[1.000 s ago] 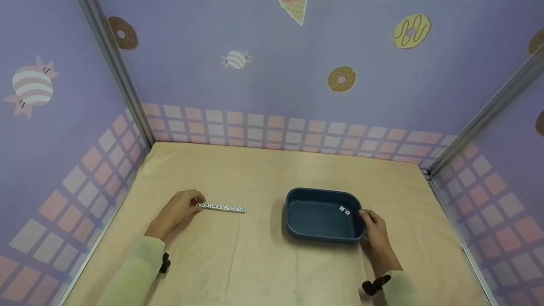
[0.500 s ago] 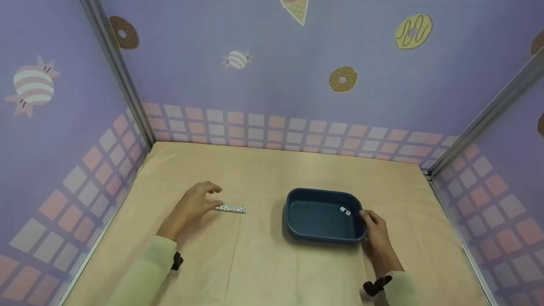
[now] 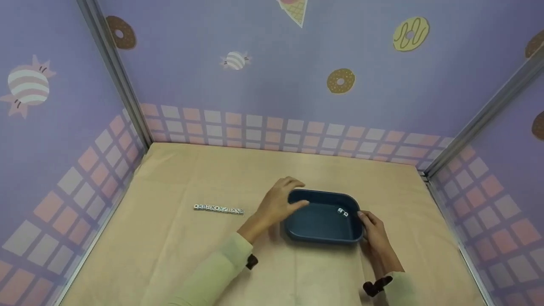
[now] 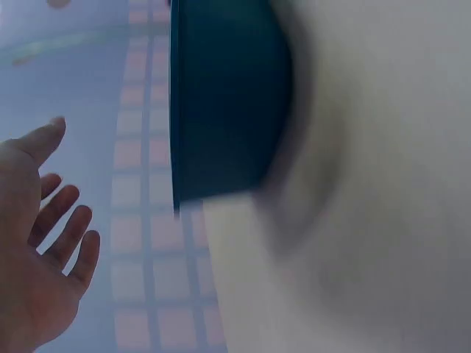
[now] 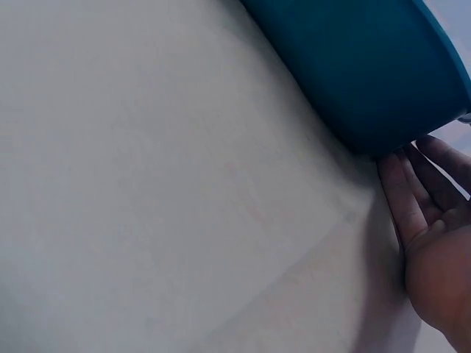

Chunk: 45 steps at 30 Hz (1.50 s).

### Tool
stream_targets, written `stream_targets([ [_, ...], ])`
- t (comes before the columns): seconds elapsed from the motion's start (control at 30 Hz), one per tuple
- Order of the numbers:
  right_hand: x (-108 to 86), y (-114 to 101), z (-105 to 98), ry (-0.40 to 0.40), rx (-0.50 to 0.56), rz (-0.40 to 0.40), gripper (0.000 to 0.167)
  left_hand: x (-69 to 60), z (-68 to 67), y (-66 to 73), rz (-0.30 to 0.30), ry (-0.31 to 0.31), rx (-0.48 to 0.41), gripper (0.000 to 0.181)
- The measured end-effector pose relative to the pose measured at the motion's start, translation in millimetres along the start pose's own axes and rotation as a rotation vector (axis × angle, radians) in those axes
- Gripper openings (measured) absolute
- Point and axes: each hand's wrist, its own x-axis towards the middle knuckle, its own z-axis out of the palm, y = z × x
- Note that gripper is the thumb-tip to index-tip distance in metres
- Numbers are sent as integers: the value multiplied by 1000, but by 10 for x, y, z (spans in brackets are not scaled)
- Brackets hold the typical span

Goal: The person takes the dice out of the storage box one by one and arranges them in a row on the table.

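Note:
A dark blue rectangular tub [image 3: 321, 240] stands on the cloth, with two white dice [image 3: 342, 212] in its right part. My left hand [image 3: 278, 204] hovers at the tub's left end, thumb and fingers spread, holding nothing. In the left wrist view its fingers [image 4: 70, 239] are apart from the tub wall [image 4: 228, 95]. My right hand [image 3: 376, 233] holds the tub's right end, thumb at the rim and fingers against the outside. Those fingers [image 5: 401, 195] meet the tub low down in the right wrist view. A straight row of several dice [image 3: 219, 209] lies left of the tub.
A beige cloth [image 3: 178, 255] with creases covers the table. Purple panels [image 3: 272, 55] with sweets and pink-white checks enclose the back and both sides, joined by metal posts [image 3: 123, 80] at the corners.
My left hand has left the row of dice and moved right to the tub, its fingers opening. The full row now shows. The right hand and the tub stay in place.

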Motion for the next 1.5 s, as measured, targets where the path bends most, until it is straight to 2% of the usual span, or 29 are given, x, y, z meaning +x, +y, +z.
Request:
stream_targets([
  [0.1,-7,-9,-9,6,-12,-12,59,113,319,203,-41,-29,-19,51],
  [0.23,-11,-23,-3,14,-21,-7,58,243,675,374,-78,-60,-62,50],
  [0.33,-11,-18,13,6,-8,14,58,301,891,433,-104,-106,-128,49],
  [0.47,-158,-211,42,-7,42,35,49,326,1131,485,-165,-189,-202,51],
  [0.6,-279,-357,61,-14,67,47,45,319,1309,467,-196,-246,-197,57],
  [0.73,-289,-346,51,-14,60,56,47,316,1413,420,-193,-296,-170,62],
  [0.9,-283,-349,38,-5,62,66,47,341,1483,390,-186,-366,-138,58],
  [1.03,-263,-354,39,-6,76,59,46,352,1514,373,-166,-415,-45,52],
  [1.23,-250,-350,39,-8,69,47,46,351,1528,365,-117,-434,96,33],
  [1.37,-228,-335,53,0,68,52,46,344,1522,356,-152,-432,125,21],
  [1.5,-134,-214,69,19,97,39,47,340,1488,341,-175,-404,105,16],
])
